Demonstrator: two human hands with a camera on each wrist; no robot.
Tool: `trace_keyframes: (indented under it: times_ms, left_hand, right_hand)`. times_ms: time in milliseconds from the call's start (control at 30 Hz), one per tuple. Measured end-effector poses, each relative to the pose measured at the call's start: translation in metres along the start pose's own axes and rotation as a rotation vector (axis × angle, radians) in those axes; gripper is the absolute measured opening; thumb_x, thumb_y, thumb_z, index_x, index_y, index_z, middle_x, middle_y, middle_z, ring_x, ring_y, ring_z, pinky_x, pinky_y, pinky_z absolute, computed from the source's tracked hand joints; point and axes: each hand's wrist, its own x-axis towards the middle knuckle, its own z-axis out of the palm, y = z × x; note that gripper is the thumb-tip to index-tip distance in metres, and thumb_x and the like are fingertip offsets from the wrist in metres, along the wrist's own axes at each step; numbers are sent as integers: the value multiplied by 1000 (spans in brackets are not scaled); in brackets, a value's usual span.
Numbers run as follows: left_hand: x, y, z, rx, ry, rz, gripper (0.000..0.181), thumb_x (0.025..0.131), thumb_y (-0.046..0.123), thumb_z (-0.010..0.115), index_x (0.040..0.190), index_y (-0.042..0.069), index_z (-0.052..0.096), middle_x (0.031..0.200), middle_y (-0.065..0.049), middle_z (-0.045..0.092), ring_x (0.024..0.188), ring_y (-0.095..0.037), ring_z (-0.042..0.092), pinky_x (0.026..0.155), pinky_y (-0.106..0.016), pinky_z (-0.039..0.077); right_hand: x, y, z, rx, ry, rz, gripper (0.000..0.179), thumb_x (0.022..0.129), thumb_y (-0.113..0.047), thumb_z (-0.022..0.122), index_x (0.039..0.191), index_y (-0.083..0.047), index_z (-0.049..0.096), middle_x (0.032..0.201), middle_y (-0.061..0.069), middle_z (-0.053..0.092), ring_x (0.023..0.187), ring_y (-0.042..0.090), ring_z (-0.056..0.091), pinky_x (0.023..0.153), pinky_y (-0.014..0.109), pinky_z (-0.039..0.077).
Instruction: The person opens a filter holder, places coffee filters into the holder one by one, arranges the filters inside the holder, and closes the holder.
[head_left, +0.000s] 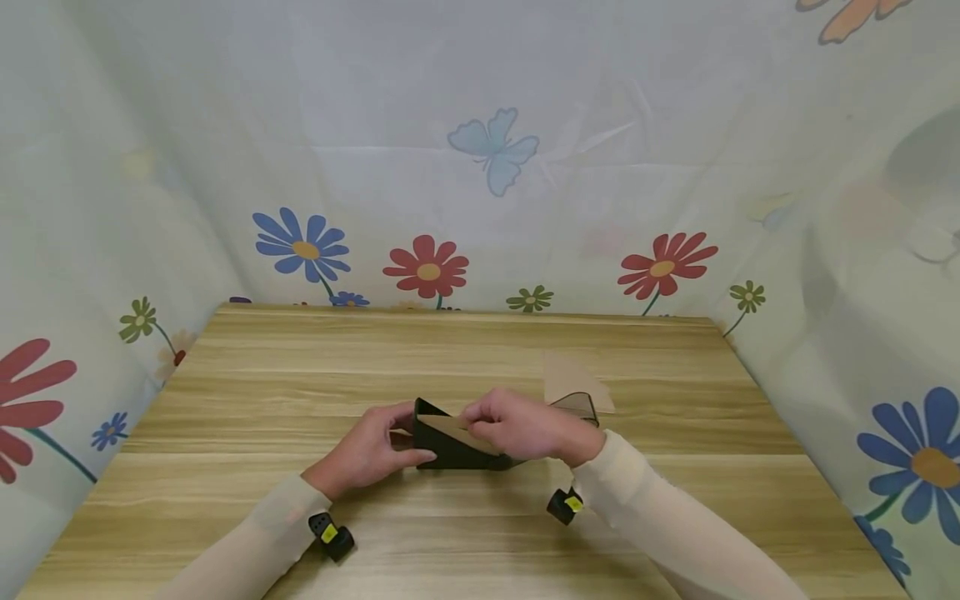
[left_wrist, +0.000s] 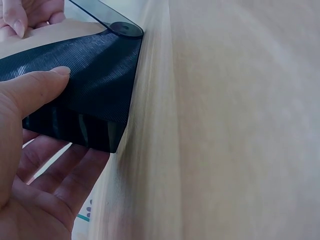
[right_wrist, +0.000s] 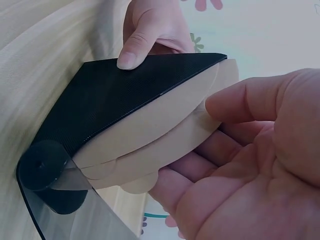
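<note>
A black ribbed case [head_left: 453, 452] with a hinged see-through lid [head_left: 577, 405] stands on the table. Its lid is swung out to the right, and the round hinge shows in both wrist views. Inside sit several brown, fan-shaped coffee filter papers [right_wrist: 150, 132], their curved edges sticking out of the case. My left hand [head_left: 371, 446] grips the case at its left end, thumb on the ribbed face and fingers behind. At the open side, my right hand [head_left: 517, 425] pinches the filter papers between thumb and fingers. Some of its fingertips are hidden behind the papers in the right wrist view.
Another brown fan-shaped filter paper [head_left: 566, 377] lies flat on the wooden table [head_left: 315, 375], behind the lid. Flower-printed cloth [head_left: 495, 208] surrounds the table at the back and sides. Each wrist wears a small black camera [head_left: 333, 537].
</note>
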Motion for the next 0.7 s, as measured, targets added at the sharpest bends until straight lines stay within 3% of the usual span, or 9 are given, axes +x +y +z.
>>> trace_keyframes:
  times_ms: [333,700]
  left_hand:
    - [0,0,0,-5,-7,6,37,86,29,85,119,25,68,110,7,73,101,-11,68,91,-25,57]
    - [0,0,0,-10,-1,2,37,86,30,85,119,26,69,110,7,72,101,-12,68,91,-25,58]
  right_hand:
    - [3,2,6,-38,-24,14,27,103,-5,45,85,-1,65,68,-7,44,58,7,41,58,22,34]
    - [7,4,13,-18,-35,63,22,102,-6,51,89,-3,68,69,-5,47,56,8,40,55,22,35]
